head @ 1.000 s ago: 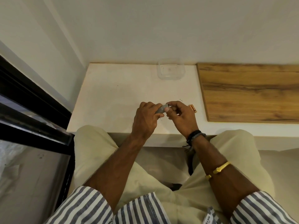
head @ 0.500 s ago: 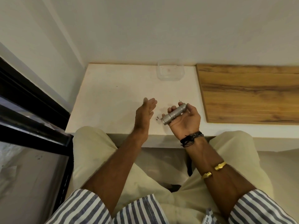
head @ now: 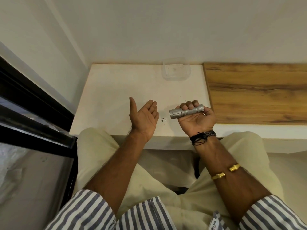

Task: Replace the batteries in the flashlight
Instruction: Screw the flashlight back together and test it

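A small silver flashlight [head: 186,111] lies across the palm of my right hand [head: 196,118], fingers curled over its middle, head pointing left. The hand is turned palm up above the front edge of the white tabletop [head: 116,97]. My left hand [head: 144,115] floats to the left of it, palm up, fingers spread, holding nothing. No loose batteries are visible.
An empty clear plastic container [head: 176,69] stands at the back of the tabletop by the wall. A wooden board [head: 255,90] covers the surface to the right. A dark-framed glass panel [head: 33,117] runs along the left. Small dark specks [head: 163,119] lie between my hands.
Both hands were together on the flashlight a second ago. They have separated: the left hand opened and moved left, the right hand turned palm up with the flashlight.
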